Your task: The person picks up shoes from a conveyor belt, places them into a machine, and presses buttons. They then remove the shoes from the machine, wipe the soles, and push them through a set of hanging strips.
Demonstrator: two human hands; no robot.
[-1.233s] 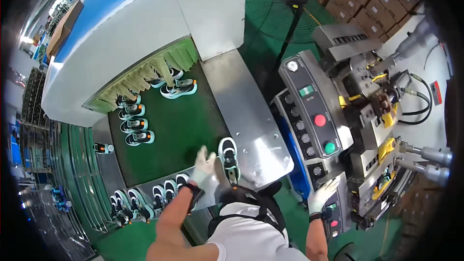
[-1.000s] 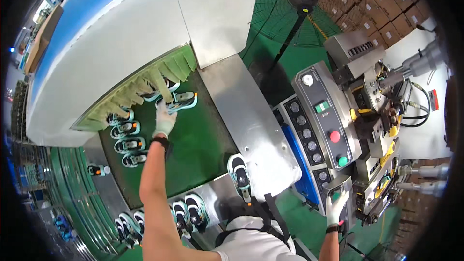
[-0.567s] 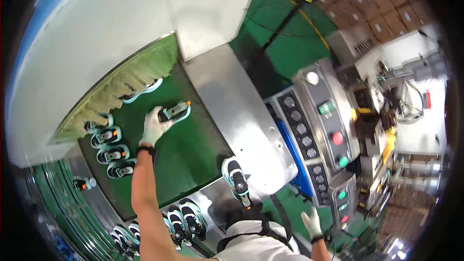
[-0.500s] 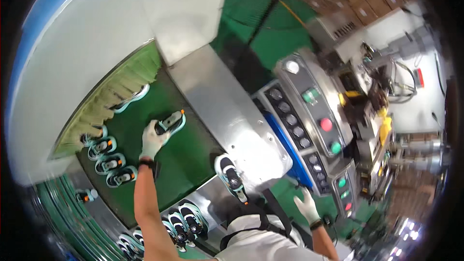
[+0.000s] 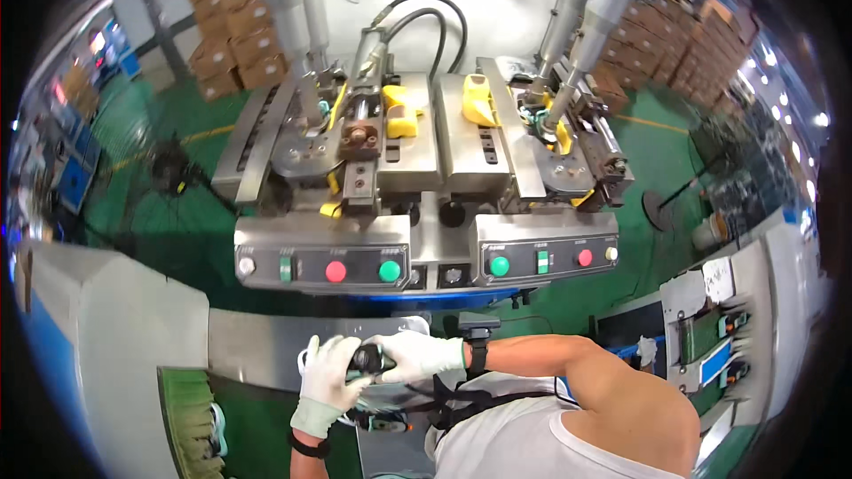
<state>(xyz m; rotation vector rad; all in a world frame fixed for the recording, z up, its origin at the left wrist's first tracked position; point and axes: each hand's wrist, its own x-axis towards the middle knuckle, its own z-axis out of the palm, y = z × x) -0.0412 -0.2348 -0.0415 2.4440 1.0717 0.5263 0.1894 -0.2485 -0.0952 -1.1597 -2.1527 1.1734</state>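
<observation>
Both my white-gloved hands meet over the near metal ledge around a black shoe [image 5: 369, 357] with a pale edge. My left hand [image 5: 327, 381] is closed round its left side, thumb underneath. From the right, my right hand [image 5: 410, 356] grips the other end with bent fingers. Much of the shoe is hidden by the gloves. Just below them, a second black shoe [image 5: 383, 421] with an orange tab lies on the metal surface. Another pale-soled shoe [image 5: 217, 430] rests on the green belt by the bristle curtain [image 5: 185, 426] at lower left.
Ahead stands a two-station press machine [image 5: 435, 142] with yellow pads, hoses and steel columns. Its left control panel [image 5: 321, 264] and right control panel [image 5: 545, 259] carry coloured buttons. A white machine housing [image 5: 133, 319] is at left; a conveyor with shoes [image 5: 710, 359] runs at right.
My view has swung right to face the press. The left hand, earlier on a shoe over the green belt, and the right hand, earlier apart and empty, now come together on a shoe.
</observation>
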